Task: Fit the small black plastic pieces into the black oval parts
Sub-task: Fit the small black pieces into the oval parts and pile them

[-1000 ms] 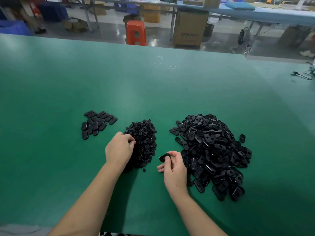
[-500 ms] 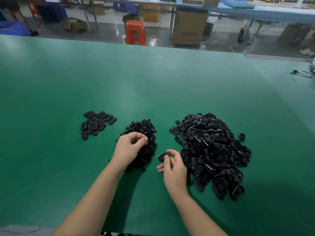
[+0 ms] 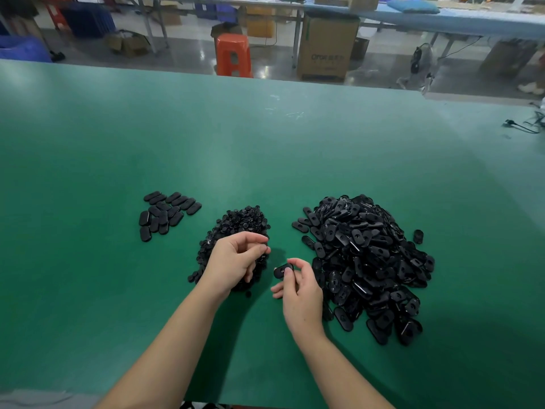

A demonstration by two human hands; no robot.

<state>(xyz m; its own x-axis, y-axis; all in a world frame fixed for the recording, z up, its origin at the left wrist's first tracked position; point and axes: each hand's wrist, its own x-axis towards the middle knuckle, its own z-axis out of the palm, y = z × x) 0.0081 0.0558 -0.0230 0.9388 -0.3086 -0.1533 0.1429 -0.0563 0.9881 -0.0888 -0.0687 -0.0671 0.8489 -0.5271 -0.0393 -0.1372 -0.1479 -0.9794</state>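
A heap of small black plastic pieces (image 3: 241,222) lies in the middle of the green table (image 3: 265,160). My left hand (image 3: 236,261) hovers over its near side, fingers curled, pinching a small black piece at the fingertips. To the right sits a big pile of black oval parts (image 3: 362,261). My right hand (image 3: 300,293) holds one black oval part (image 3: 282,271) between thumb and forefinger, its hole facing up, just right of my left hand. A flat group of oval parts (image 3: 165,214) lies laid out at the left.
One stray oval part (image 3: 418,236) rests right of the big pile. A black cable (image 3: 522,125) lies at the table's far right edge. Beyond the far edge stand an orange stool (image 3: 233,54) and a cardboard box (image 3: 327,48).
My left hand has lifted out of the heap of small pieces and turned, fingertips now pinched together near the oval part. My right hand has stayed almost still.
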